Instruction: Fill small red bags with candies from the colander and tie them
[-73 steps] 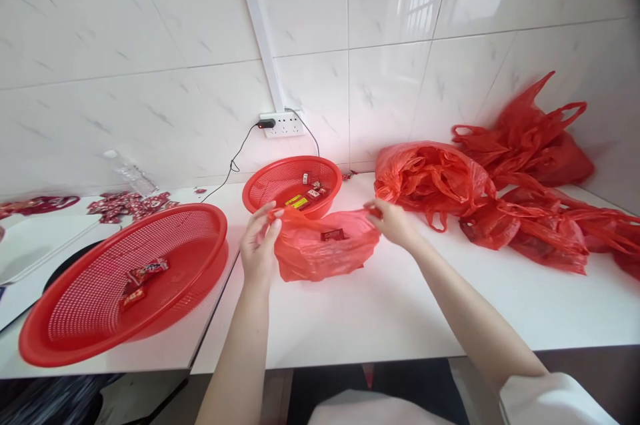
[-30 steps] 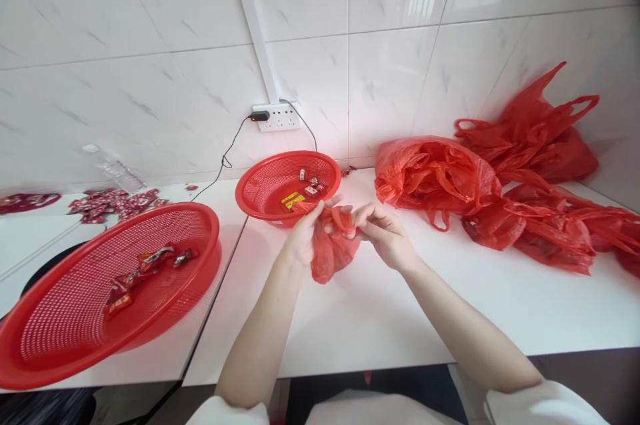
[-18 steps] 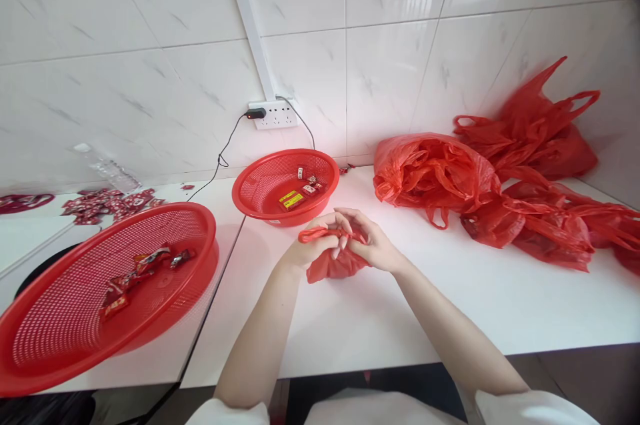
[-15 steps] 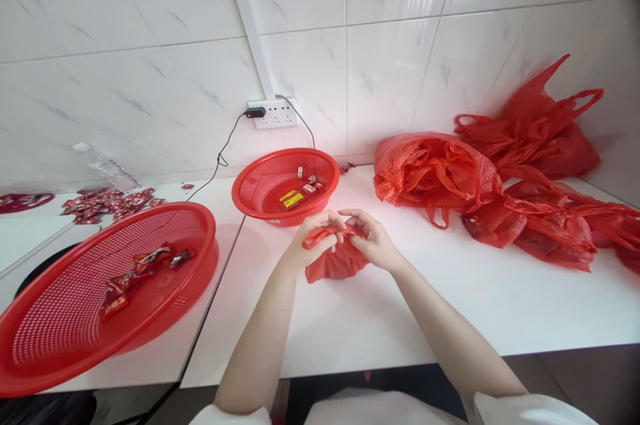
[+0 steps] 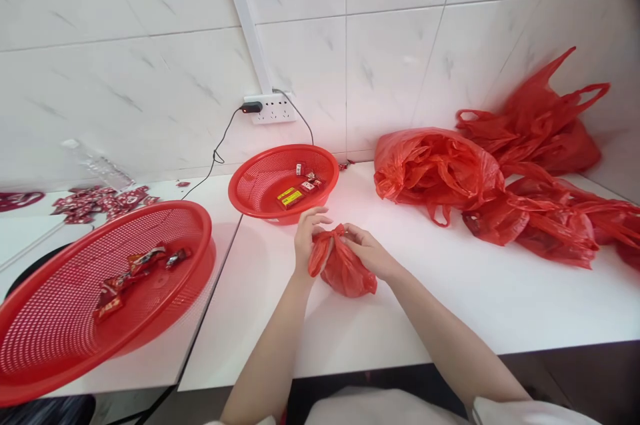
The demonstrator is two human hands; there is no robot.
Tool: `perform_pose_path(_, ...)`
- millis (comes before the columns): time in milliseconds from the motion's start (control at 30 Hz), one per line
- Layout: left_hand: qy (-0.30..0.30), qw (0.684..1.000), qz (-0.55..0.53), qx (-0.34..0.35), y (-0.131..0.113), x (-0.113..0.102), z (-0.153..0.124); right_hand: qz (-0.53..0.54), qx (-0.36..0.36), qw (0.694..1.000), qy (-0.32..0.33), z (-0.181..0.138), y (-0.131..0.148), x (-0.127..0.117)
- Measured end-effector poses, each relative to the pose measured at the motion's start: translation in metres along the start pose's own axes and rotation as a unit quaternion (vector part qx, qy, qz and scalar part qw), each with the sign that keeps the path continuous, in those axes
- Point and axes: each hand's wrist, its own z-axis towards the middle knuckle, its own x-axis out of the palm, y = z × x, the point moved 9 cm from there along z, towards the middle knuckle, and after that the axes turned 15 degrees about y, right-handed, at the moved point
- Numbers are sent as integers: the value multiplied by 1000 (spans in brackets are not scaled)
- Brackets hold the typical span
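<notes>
A small red plastic bag sits bunched on the white counter in front of me. My left hand pinches one handle of the bag near its top. My right hand grips the other handle beside it, fingers closed. The two handles meet between my hands above the bag's bulging body. What is inside the bag is hidden.
A small red basket with several packets stands behind my hands. A large red basket with a few wrapped candies lies at the left. A heap of red plastic bags fills the right side. A wall socket with a cable is behind.
The open bag was gathered shut; my hands came together, twisted its handles, and the bag now rests lower on the counter as a tight bundle.
</notes>
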Motion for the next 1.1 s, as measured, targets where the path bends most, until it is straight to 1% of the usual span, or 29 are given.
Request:
perform_pose_path(100,46,999,-21,6,-1,4,4,4,-53,996,-65,-1,6,-14)
perform_pose_path(167,97,994,-43,4,-3,12,6,34,-100,988,-113,-5,12,-25)
perform_pose_path(267,169,981,-93,-40,0,24,5,78,-156,973,-150,-12,23,-34)
perform_pose_path(333,177,973,-126,-70,3,26,4,104,-179,966,-156,-15,31,-36)
perform_pose_path(467,141,969,-187,-73,6,22,4,126,-197,960,-156,-23,44,-41)
perform_pose_path(533,120,971,-196,-68,6,17,5,104,-182,966,-152,-26,46,-47)
perform_pose_path(600,91,975,-193,-62,7,8,7,81,-170,970,-154,-30,50,-55)
perform_pose_path(667,45,977,-201,-61,8,-8,8,65,-172,966,-179,-39,56,-68)
perform_pose_path(767,-21,973,-223,-62,10,-30,7,50,-199,950,-235,-55,69,-87)
perform_pose_path(833,-41,970,-230,-65,12,-38,6,40,-219,939,-263,-63,76,-95)
perform_pose_path(867,-40,971,-227,-71,14,-38,5,31,-228,933,-276,-67,78,-98)
perform_pose_path(933,-22,976,-200,-87,18,-35,4,-15,-239,919,-315,-74,80,-106)
perform_pose_path(1000,8,985,-145,-96,24,-30,4,-129,-228,895,-361,-80,82,-110)
perform_pose_path(1067,33,992,-77,-92,29,-25,3,-296,-196,850,-390,-82,85,-104)
perform_pose_path(1100,49,994,-41,-91,33,-22,2,-375,-177,823,-388,-79,85,-97)
